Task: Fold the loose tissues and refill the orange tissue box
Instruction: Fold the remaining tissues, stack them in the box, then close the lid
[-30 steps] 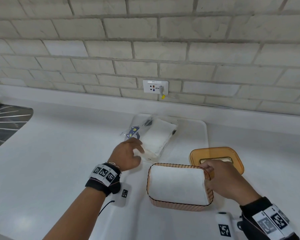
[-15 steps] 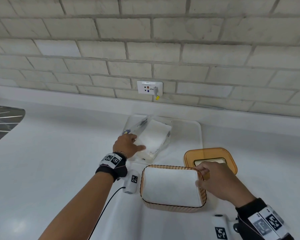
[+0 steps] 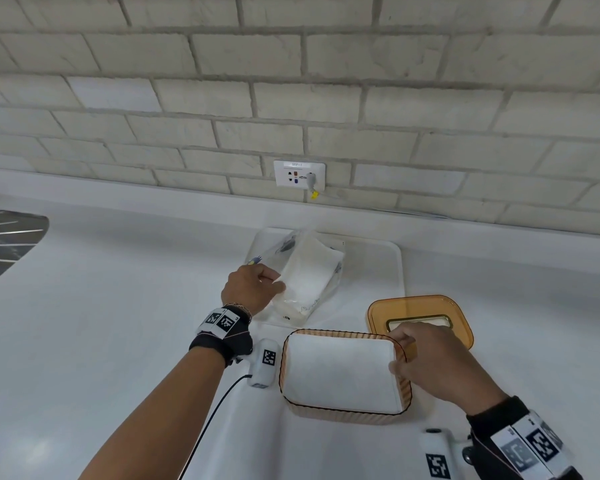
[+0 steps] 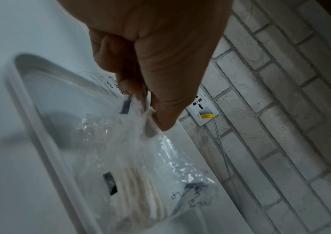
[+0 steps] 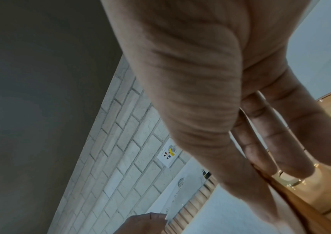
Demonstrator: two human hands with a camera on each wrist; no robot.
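The orange tissue box [image 3: 343, 415] stands open on the white counter, filled with a flat stack of white tissues [image 3: 340, 372]. Its orange lid [image 3: 426, 306] lies just behind it to the right. My right hand [image 3: 400, 355] grips the box's right wall, thumb inside and fingers outside [image 5: 260, 158]. A clear plastic pack of white tissues [image 3: 309, 275] lies behind the box on a white tray [image 3: 381, 258]. My left hand [image 3: 274, 282] pinches the pack's loose wrapper end [image 4: 140, 110] between thumb and fingers; the stacked tissues [image 4: 140, 182] show through the plastic.
A brick wall with a white outlet [image 3: 299, 174] and a thin cable runs along the back. A dark ribbed surface [image 3: 4, 237] sits at the far left. White counter [image 3: 101, 323] stretches to the left of my left arm.
My left hand has reached further onto the tissue pack and closed on its wrapper. My right hand has stayed on the box's right wall.
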